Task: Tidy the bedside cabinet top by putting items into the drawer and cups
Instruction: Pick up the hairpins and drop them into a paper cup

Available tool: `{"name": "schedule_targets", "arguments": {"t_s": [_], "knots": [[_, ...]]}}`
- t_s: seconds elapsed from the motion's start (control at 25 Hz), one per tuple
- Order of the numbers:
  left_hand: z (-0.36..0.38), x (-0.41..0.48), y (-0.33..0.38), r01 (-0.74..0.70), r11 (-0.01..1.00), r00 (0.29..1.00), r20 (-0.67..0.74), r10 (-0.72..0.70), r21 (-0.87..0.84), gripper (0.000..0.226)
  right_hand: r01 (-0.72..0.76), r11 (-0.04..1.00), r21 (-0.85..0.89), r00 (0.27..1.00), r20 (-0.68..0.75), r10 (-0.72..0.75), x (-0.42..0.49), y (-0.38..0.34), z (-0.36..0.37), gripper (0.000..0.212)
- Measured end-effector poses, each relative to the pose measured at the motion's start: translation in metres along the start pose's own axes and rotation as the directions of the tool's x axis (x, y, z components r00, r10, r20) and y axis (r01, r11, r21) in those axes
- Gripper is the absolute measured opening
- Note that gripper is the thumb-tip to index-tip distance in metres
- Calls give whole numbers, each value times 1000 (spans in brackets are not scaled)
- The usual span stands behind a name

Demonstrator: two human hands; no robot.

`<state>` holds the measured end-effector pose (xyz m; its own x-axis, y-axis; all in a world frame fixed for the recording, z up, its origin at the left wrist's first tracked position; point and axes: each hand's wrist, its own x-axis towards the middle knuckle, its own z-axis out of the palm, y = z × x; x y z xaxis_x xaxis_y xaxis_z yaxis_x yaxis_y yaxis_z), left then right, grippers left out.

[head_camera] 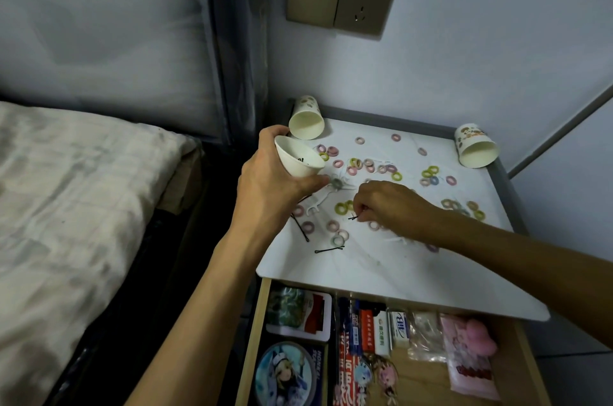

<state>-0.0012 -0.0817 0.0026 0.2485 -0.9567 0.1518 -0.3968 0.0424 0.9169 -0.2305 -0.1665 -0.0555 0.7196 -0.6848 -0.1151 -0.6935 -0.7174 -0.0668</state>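
Reaching over the open, well-filled drawer (pixel 254 339). Gripping a tilted paper cup (pixel 298 158) in the left hand (pixel 270 180), above the left edge of the tabletop (pixel 365 276). Pinching 1 end of a black bobby pin (pixel 354 217) in the right hand (pixel 389 206), mid-tabletop among scattered hair ties (pixel 341 208). Probably dealing with a light, thin, springy, slippery pin; likely gripping best at its middle, between 2 fingertips.

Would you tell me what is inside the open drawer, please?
The drawer holds a round badge, boxes, a pink plush and clear bags. Its rear is hidden under the cabinet top.
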Motion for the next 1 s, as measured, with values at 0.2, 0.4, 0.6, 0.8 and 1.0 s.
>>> {"name": "schedule_targets", "arguments": {"t_s": [0.2,0.4,0.6,0.8,1.0], "knots": [[1,1,0,-7,1000,1000,-18,7,10,80,20,999,34,999,-51,-19,3,4,0,5],[1,2,0,-4,1000,1000,-15,4,9,81,-93,959,267,986,-110,126,11,10,-6,5],[0,3,0,-3,1000,1000,-19,3,3,80,-162,889,428,952,-168,255,17,6,-12,3],[-2,3,-1,-1,1000,1000,-21,1,5,78,-193,863,467,942,-159,297,19,8,-14,4],[-2,3,-1,3,1000,1000,-23,-3,11,80,-170,979,116,980,-85,181,23,12,-12,11]]}}
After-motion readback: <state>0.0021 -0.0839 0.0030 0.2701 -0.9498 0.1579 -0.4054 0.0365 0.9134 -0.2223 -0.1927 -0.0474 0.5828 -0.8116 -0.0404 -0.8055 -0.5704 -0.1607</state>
